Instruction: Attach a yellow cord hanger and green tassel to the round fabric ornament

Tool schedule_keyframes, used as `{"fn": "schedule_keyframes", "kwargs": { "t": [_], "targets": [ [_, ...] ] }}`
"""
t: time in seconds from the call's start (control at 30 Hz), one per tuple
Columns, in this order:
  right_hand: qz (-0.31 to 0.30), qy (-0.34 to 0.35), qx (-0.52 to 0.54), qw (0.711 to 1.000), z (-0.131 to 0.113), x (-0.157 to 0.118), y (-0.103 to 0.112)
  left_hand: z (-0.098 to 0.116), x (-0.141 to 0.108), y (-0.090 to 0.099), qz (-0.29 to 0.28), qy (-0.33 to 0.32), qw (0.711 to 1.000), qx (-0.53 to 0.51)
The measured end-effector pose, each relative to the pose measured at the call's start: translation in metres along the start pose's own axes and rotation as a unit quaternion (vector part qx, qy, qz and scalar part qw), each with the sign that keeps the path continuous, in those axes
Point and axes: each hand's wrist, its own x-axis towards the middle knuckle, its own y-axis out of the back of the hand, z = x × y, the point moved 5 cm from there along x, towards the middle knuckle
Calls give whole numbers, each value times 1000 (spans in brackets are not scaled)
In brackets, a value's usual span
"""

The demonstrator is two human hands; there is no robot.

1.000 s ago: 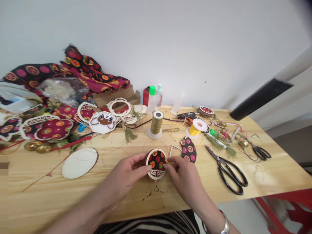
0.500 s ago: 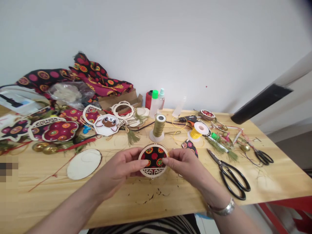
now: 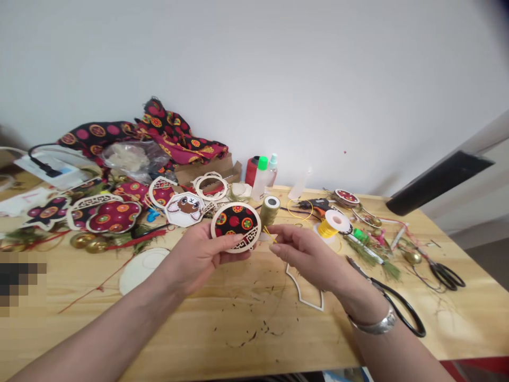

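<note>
My left hand [image 3: 199, 253] grips a round wooden-framed ornament [image 3: 235, 227], thumb on its front and fingers behind. Dark patterned fabric fills the frame, with a cut-out lattice along the lower right. Just right of it, my right hand [image 3: 304, 252] is closed in a pinch on a short yellow cord [image 3: 269, 233]. A spool of olive thread [image 3: 270, 209] stands behind the gap between the hands. Beyond my right hand is a spool of yellow cord [image 3: 329, 227]. Under that hand lies a thin white wooden outline [image 3: 304, 294].
Black-handled scissors [image 3: 401, 307] lie partly under my right forearm, with smaller scissors [image 3: 448, 276] farther right. A glue gun [image 3: 316, 204] and bottles [image 3: 261, 178] stand toward the wall. Fabric ornaments [image 3: 113, 216] crowd the left, near a pale wooden disc [image 3: 141, 270].
The ornament has tilted and shifted up and left in my left hand. My right hand has let go of its edge and now pinches yellow cord beside it.
</note>
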Motion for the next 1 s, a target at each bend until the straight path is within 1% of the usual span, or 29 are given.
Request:
{"fn": "schedule_keyframes", "kwargs": {
  "t": [0.13,0.2,0.27,0.37,0.5,0.57,0.67,0.77,0.87,1.0],
  "targets": [
    [28,-62,108,992,3,3,-3,-4,3,1,48,-25,996,-68],
    [34,-94,138,985,5,6,-6,-8,5,3,60,-29,993,-93],
    [36,-109,156,981,5,8,-10,-12,6,5,66,-22,992,-109],
    [34,-90,161,982,6,11,-15,-17,4,6,78,-2,990,-120],
    [51,-36,182,981,10,11,-19,-21,1,5,96,-1,986,-135],
    [69,-11,195,978,13,9,-19,-25,3,4,90,2,985,-149],
    [88,15,177,980,18,7,-19,-31,6,4,75,12,983,-164],
    [94,24,169,981,24,8,-21,-33,8,6,69,13,983,-169],
    [93,17,183,978,29,9,-24,-35,6,8,65,15,982,-176],
    [95,19,185,978,27,7,-26,-38,3,7,55,32,981,-185]
  ]
}}
